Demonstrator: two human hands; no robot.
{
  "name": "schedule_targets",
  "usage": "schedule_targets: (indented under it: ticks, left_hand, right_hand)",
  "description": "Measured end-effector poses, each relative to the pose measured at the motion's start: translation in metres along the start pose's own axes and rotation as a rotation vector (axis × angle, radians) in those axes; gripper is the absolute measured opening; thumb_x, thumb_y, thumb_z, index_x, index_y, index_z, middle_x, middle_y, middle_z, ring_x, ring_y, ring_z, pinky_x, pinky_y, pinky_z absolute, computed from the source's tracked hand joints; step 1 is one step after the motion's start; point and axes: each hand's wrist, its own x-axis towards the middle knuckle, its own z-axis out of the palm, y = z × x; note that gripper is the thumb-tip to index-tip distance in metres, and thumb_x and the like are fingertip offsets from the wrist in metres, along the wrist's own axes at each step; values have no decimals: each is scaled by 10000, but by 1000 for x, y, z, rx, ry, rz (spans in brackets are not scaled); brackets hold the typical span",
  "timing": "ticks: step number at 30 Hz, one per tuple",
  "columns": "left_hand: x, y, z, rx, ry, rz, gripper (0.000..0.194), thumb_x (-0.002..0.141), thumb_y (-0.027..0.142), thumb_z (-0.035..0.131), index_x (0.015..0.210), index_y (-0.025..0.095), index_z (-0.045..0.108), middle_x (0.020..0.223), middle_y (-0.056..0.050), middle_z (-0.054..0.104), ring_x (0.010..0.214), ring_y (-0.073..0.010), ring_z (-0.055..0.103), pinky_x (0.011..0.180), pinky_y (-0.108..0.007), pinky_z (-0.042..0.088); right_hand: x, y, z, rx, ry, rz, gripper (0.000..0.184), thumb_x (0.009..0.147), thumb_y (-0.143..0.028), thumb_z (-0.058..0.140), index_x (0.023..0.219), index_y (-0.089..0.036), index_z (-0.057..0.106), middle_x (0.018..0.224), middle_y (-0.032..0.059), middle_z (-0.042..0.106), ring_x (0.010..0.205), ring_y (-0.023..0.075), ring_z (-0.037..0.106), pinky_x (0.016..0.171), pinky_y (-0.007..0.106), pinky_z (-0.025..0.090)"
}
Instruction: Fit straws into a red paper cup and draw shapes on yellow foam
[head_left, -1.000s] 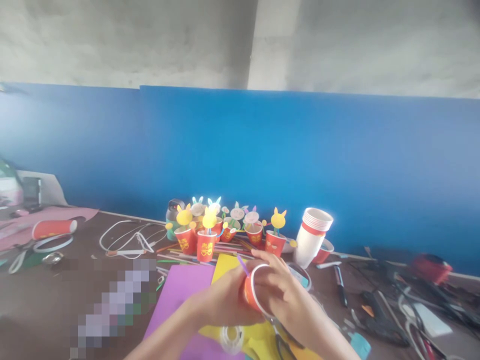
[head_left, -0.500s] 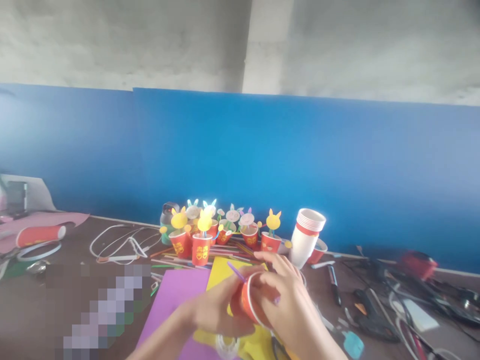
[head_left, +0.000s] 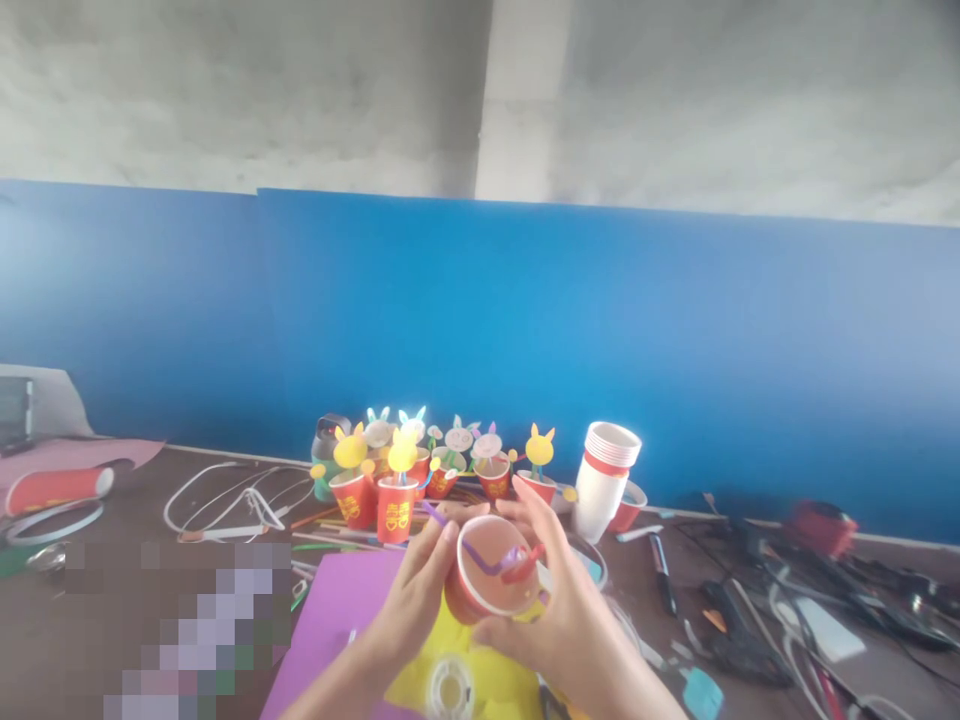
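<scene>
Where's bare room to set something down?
Brown tabletop at lower left, below the shiny metal item; the purple sheet, between the colored sticks and left hand. Crowded: decorated cups at back, around the black tool at right.

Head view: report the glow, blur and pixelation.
In the head view, a glow haloes the white cup stack and a pale paper head; pixelation masks the lower left; the red object at right is blurred; the held cup reads clearer.
</scene>
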Motion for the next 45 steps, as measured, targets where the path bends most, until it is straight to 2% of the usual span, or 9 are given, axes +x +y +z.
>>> schedule_targets:
  ticks: [8,15,18,22,25,30,36,39,45]
  left_hand:
    - [1,9,5,107,71,44,427,941,508,477,1037,167,716,1047,-71,732,1049,-257,627,939,-329,468]
    - [5,11,2,40,74,21,479,910,573,485,972,145,692,967,-93,729,988,-271,651,870,-351,508]
    - [3,11,-2,-59,-69,18,492,887,593,514,1140,188,637,1201,-104,663,1138,-291,593,987,-394,459]
    - [-2,10,-3,-33,-373,56,881,707,477,789,1440,306,331,1511,-100,384,1382,-333,345,1097,-427,359]
    - [-4,15,4,104,-385,40,875,775,303,744,1478,314,224,1485,-117,401,1362,-318,375,1059,-409,403]
    - [-2,25,8,110,-427,-32,662,800,252,682,1386,248,375,1259,-125,595,1140,-304,587,845,-342,528]
    - [4,12,-7,-113,-736,-114,808,592,236,863,1288,217,451,1230,-117,611,1181,-343,559,946,-417,460]
    - [4,6,-10,-151,-691,-160,865,486,209,914,1232,227,476,1177,-92,625,1081,-323,610,881,-412,482]
    - [4,0,-11,-312,-517,-260,672,681,465,782,1241,176,549,1088,-98,661,979,-264,643,845,-349,486]
  right_hand:
    - [3,-4,5,-39,48,-7,861,693,-213,648,1462,-244,261,1234,98,626,1119,276,617,936,432,515]
    - [2,5,-3,-183,51,-32,873,665,-203,668,1448,-274,288,1285,93,602,1208,292,557,1002,465,458]
    - [2,5,-4,-175,57,-22,878,677,-240,697,1455,-265,291,1367,127,543,1272,328,500,1018,503,435]
    - [5,5,-5,-116,101,-33,895,707,-273,721,1472,-282,257,1459,132,447,1342,333,416,1056,532,386]
    - [6,9,-6,-59,72,-8,946,690,-278,755,1480,-290,235,1477,128,421,1349,325,404,1063,523,383]
    - [8,17,-15,52,98,-103,677,879,-411,587,1472,-278,288,1432,121,463,1317,271,440,1060,471,399]
    - [7,4,-31,120,-15,-69,361,949,-427,481,1241,-258,610,1029,57,669,943,200,635,800,318,535]
    - [7,-2,-35,93,-113,-11,256,916,-393,547,992,-214,714,822,30,688,758,173,639,682,282,521]
    - [9,8,-38,221,-140,7,292,897,-464,565,879,-208,703,798,43,675,752,172,628,663,273,505]
